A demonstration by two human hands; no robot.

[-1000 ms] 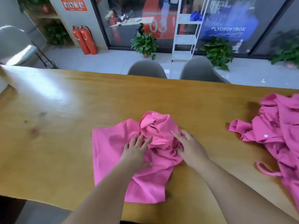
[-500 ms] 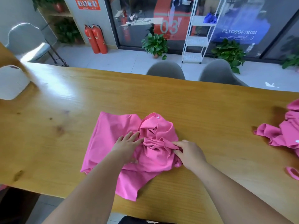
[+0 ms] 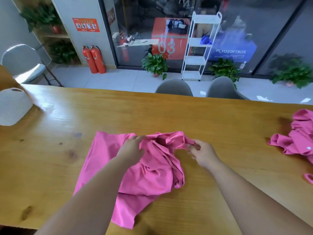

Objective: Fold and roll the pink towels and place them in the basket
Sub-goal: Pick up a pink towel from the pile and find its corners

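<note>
Well, the fingers point(image 3: 137, 137) of the left hand point(image 3: 131, 150) are curled on the bunched top edge of the pink towel point(image 3: 152, 172). The right hand point(image 3: 205, 154) pinches the corner on the other side. The towel lies in the middle of the bench point(image 3: 211, 119), flat on its left part and lumpy in the middle. I think the hands should pull apart until that top edge is straight. Then they can lay it down and rub out the lumps, because a lumpy towel will fold crooked. A heap of pink towels point(image 3: 298, 138) waits far off to the right. The white basket point(image 3: 13, 107) sits far off to the left, and I cannot see inside it from here.
</note>
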